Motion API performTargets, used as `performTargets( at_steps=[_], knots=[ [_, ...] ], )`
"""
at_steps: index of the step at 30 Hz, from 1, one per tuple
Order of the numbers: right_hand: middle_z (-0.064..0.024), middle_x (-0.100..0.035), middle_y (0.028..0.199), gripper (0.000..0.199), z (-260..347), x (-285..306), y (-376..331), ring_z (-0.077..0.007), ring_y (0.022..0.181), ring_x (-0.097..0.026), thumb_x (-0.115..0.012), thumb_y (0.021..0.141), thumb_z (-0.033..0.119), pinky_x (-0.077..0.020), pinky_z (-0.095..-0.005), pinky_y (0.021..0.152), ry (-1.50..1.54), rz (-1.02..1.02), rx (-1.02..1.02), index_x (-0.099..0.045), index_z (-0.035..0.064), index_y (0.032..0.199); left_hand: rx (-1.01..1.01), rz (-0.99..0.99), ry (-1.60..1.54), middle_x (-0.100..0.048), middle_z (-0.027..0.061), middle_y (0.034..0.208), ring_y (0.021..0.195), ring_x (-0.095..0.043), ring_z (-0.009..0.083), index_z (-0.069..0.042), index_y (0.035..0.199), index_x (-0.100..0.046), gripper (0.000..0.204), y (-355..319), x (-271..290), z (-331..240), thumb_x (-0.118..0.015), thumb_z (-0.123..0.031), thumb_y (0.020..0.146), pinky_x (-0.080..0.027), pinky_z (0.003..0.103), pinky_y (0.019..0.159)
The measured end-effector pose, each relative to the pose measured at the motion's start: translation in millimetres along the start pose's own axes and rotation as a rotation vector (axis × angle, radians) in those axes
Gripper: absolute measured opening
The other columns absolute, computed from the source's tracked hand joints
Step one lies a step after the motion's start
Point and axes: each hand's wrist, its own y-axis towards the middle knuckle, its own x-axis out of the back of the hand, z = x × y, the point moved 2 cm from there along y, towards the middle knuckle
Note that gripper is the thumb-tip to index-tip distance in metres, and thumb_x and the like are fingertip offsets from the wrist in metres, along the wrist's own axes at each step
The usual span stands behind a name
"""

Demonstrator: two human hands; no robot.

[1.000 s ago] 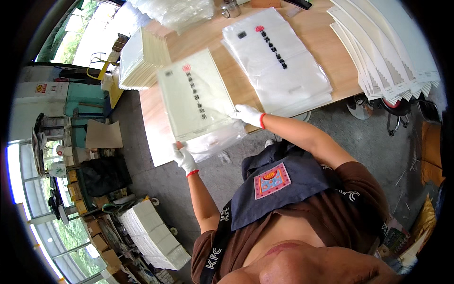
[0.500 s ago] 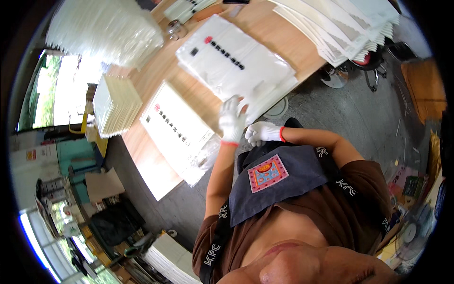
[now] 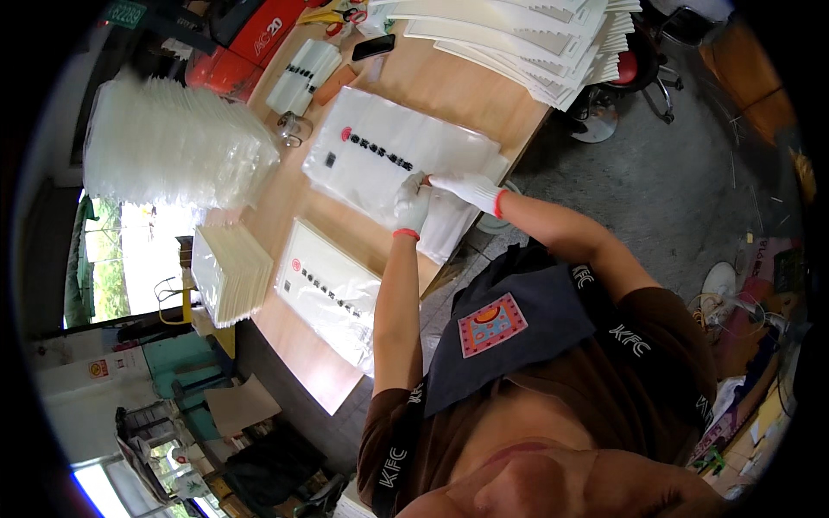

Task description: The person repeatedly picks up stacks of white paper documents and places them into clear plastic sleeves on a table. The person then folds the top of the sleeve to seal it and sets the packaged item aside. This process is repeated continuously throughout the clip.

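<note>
The plastic bags (image 3: 371, 142) lay stacked on the desk (image 3: 319, 380); over their near part the left hand (image 3: 411, 204) and right hand (image 3: 467, 189) met, fingers bunched, any grasp impossible to tell. Each bag seemed light, limp and slippery, best pinched at an edge.

Table (image 3: 488, 102): bag stack (image 3: 371, 173) mid-table | printed packet (image 3: 321, 289) left of it | phone (image 3: 373, 47) behind stack | sheet piles (image 3: 527, 43) right rear
</note>
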Motion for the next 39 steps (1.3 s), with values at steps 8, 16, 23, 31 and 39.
performTargets(
  at_steps=[8, 16, 23, 31, 39],
  knots=[
    [-0.0118, -0.064, 0.084, 0.044, -9.5, 57.5, 25.7, -0.0193, 0.064, -0.062, -0.044, 0.092, 0.046, -0.0496, -0.0328, 0.059, -0.845, 0.074, -0.012, -0.063, 0.0067, 0.098, -0.004, -0.224, -1.119, -0.063, 0.0160, 0.106, 0.057, -0.051, 0.0086, -0.008, 0.111, -0.047, 0.021, 14.6, 107.7, -50.7, -0.047, -0.004, 0.091, -0.052, 0.030, 0.072],
    [-0.0076, -0.059, 0.118, 0.036, 64.2, 5.0, -8.4, -0.0183, 0.108, -0.055, -0.048, 0.092, 0.025, -0.0425, -0.0300, 0.090, -0.081, -0.021, 0.633, -0.055, 0.0063, 0.122, -0.292, 0.042, -0.176, -0.064, 0.0122, 0.084, 0.067, -0.061, 0.0230, -0.006, 0.098, -0.058, 0.016, -34.4, 31.2, -199.6, -0.054, -0.002, 0.083, -0.048, 0.033, 0.062],
    [-0.0057, -0.060, 0.110, 0.029, 76.8, 57.2, -49.5, -0.0213, 0.102, -0.055, -0.057, 0.084, 0.026, -0.0426, -0.0345, 0.086, -0.943, 0.237, 0.467, -0.059, 0.0101, 0.108, -0.439, -0.013, -0.117, -0.064, 0.0144, 0.094, 0.070, -0.059, 0.0195, -0.002, 0.110, -0.058, 0.021, -36.2, -16.7, -146.5, -0.053, -0.004, 0.089, -0.048, 0.032, 0.065],
    [-0.0048, -0.056, 0.122, 0.035, 257.8, 212.1, -150.3, -0.0243, 0.111, -0.052, -0.061, 0.080, 0.023, -0.0413, -0.0383, 0.094, -1.744, -0.822, 1.075, -0.059, 0.0137, 0.114, -0.070, -0.052, -0.517, -0.060, 0.0088, 0.114, 0.059, -0.049, 0.0054, -0.001, 0.119, -0.052, 0.026, 18.3, 33.3, -147.2, -0.048, -0.007, 0.094, -0.041, 0.020, 0.051],
    [-0.0065, -0.063, 0.092, 0.034, 295.8, 254.1, -124.6, -0.0237, 0.081, -0.061, -0.059, 0.080, 0.029, -0.0498, -0.0359, 0.070, -1.839, -0.509, 1.441, -0.061, 0.0107, 0.108, -0.237, 0.247, -0.699, -0.055, 0.0149, 0.123, 0.090, -0.059, 0.0163, -0.001, 0.126, -0.045, 0.038, 86.9, 43.6, -218.2, -0.048, -0.024, 0.095, -0.051, 0.029, 0.073]
  ],
)
